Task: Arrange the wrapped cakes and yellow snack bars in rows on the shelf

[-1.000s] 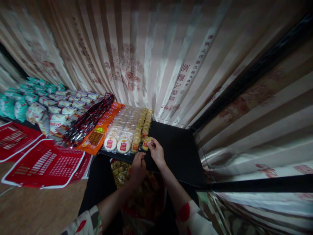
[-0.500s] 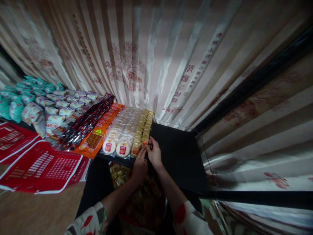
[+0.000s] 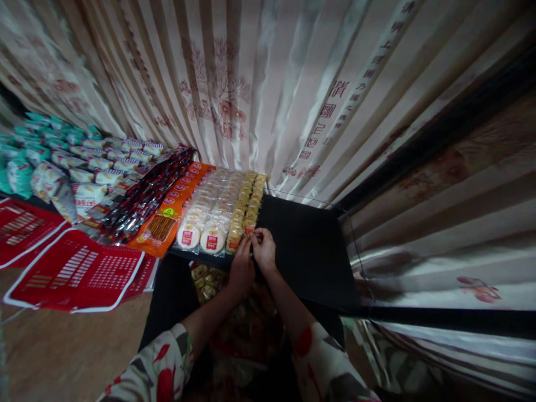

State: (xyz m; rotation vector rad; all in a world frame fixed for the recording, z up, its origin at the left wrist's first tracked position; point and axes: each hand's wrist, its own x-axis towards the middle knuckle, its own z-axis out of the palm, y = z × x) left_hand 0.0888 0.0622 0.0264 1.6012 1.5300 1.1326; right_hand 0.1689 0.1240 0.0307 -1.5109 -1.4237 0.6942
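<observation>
My left hand (image 3: 243,266) and my right hand (image 3: 265,252) meet at the near end of the rightmost row of small gold-wrapped snacks (image 3: 253,202). Their fingertips are pinched close together on the front gold-wrapped snack (image 3: 250,229), which the fingers partly cover. A second gold row (image 3: 236,231) runs alongside on the left. Beyond it lie two rows of round white crackers in clear wrappers (image 3: 211,241), overlapping one another.
Farther left are a flat orange snack bag (image 3: 156,234), dark red packets (image 3: 138,209), white packets (image 3: 90,192) and teal packets (image 3: 20,176). Red bags (image 3: 75,268) hang at the front edge. The black tabletop (image 3: 305,245) extends right; a pleated curtain (image 3: 288,67) stands behind. Gold packets (image 3: 207,282) lie below my arms.
The view has tilted slightly, so the table appears higher. My hands stay at the end of the gold row, their fingertips drawn closer together.
</observation>
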